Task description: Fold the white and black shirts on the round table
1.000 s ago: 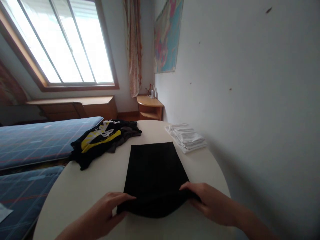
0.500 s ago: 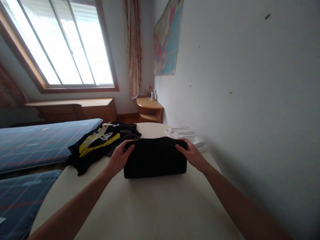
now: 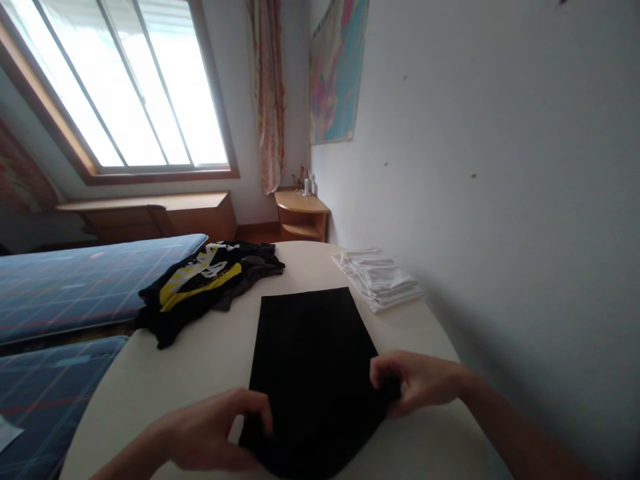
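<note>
A black folded garment [image 3: 310,360] lies lengthwise on the cream table [image 3: 165,380], its straight far edge flat and its near end curving toward me. My left hand [image 3: 215,427] is closed on the left near corner, thumb below and fingers on top, slightly blurred. At the right near corner my right hand [image 3: 417,380] pinches the cloth between thumb and curled fingers. Whether it is a shirt or trousers I cannot tell. Beyond its far right corner sits a stack of folded white cloths [image 3: 377,280].
A black T-shirt with yellow and white print [image 3: 210,280] spreads over the table's far left edge. Blue plaid mattresses [image 3: 90,283] border the left side. The white wall [image 3: 525,267] runs close along the right. A desk [image 3: 200,210] and corner shelf [image 3: 303,207] stand behind.
The black garment, doubled up and held at its top corners before, now lies longer and flatter on the table. Both hands have come down toward me, to its near corners.
</note>
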`<state>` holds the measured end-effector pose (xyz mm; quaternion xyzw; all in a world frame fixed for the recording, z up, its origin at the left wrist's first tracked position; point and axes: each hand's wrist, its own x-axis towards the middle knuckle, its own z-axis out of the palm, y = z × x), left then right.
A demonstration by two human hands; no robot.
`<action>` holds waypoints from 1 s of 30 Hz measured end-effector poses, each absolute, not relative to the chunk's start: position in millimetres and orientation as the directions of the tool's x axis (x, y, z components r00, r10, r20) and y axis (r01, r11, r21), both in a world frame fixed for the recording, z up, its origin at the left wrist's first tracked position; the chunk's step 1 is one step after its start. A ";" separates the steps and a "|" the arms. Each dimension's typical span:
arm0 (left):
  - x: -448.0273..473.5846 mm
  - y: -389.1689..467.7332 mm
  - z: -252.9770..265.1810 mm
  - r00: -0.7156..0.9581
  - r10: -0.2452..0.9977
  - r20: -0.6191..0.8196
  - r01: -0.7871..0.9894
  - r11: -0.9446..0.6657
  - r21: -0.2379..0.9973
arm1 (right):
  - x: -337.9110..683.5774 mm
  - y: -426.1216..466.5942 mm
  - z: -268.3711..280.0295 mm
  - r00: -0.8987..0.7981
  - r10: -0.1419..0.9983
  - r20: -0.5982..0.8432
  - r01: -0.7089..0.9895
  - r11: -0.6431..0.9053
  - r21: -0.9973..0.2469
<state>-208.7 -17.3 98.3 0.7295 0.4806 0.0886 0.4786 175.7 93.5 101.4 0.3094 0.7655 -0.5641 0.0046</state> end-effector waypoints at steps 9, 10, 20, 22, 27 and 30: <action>-191.5 -6.6 123.1 0.678 0.645 -0.352 0.505 -0.061 0.861 | 168.1 78.3 123.8 -0.823 0.342 -0.454 0.552 0.290 -0.782; -190.4 1.2 121.7 0.623 0.719 -0.308 0.511 -0.077 0.856 | 163.9 80.5 127.4 -0.828 0.364 -0.427 0.538 0.297 -0.789; -150.9 89.7 68.7 0.411 0.895 0.175 0.810 -0.446 0.381 | 86.0 133.3 81.3 -0.749 0.652 0.122 0.561 0.720 -0.408; -149.5 89.5 56.5 0.432 0.895 0.106 0.851 -0.444 0.281 | 86.1 133.1 69.2 -0.738 0.670 0.076 0.604 0.707 -0.367; -172.6 85.9 39.4 0.293 0.953 0.076 0.933 -0.302 0.193 | 107.8 129.4 56.1 -0.638 0.767 0.071 0.719 0.626 -0.301; -195.4 98.4 39.9 0.175 0.978 0.110 0.961 -0.194 0.196 | 113.0 140.2 57.5 -0.587 0.797 0.139 0.758 0.602 -0.251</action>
